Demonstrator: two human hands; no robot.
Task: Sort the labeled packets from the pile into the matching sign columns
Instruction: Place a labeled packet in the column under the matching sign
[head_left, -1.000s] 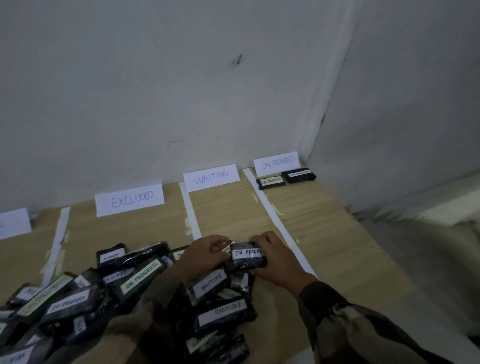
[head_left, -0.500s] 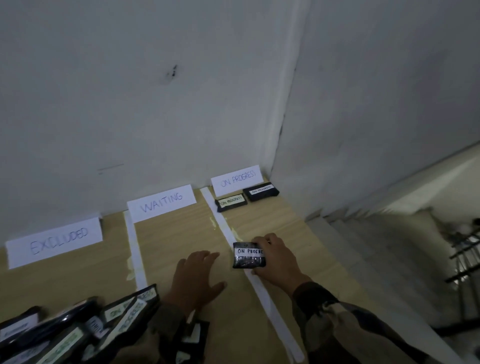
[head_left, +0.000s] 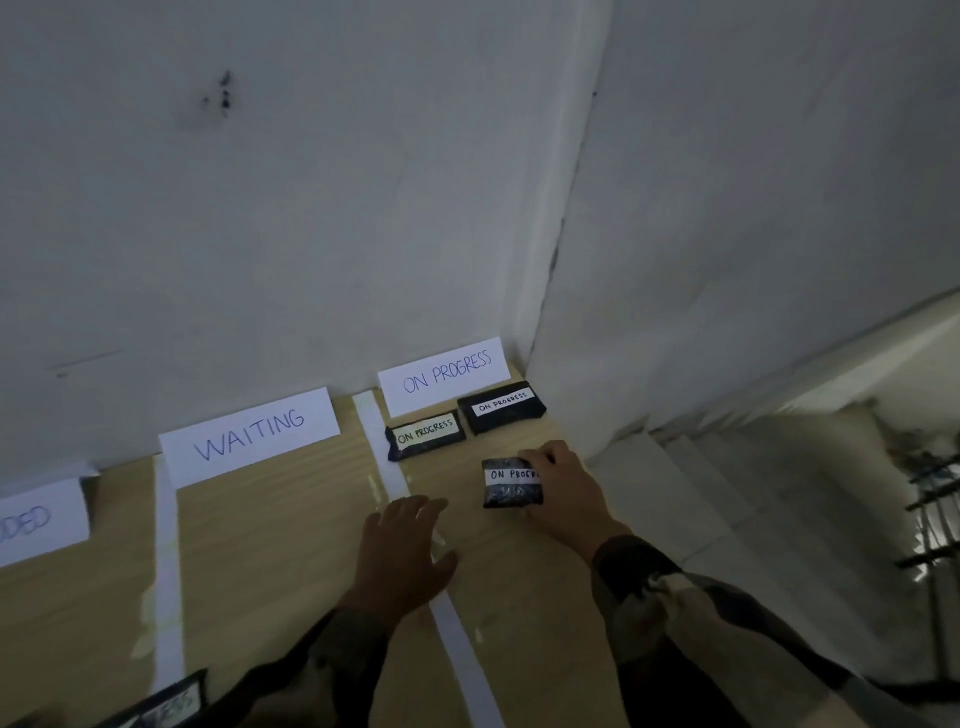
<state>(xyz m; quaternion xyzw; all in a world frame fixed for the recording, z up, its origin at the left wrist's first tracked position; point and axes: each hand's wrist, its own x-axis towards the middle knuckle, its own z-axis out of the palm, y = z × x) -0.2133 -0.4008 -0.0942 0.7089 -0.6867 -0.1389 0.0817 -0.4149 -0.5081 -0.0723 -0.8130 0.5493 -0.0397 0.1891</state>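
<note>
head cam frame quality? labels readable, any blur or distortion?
Head view: dim, flat light, no glare. ON PROGRESS sign and WAITING sign read clearly, as does the held packet in the right hand. Head view edges: bottom-edge packet label is blurred, wall corner bows from the wide lens.

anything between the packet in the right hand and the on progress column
Nothing visible. The right hand holds the packet in the ON PROGRESS column, with bare wood between it and the two packets lying below the sign. The left hand lies on the white strip, off to the side.
</note>
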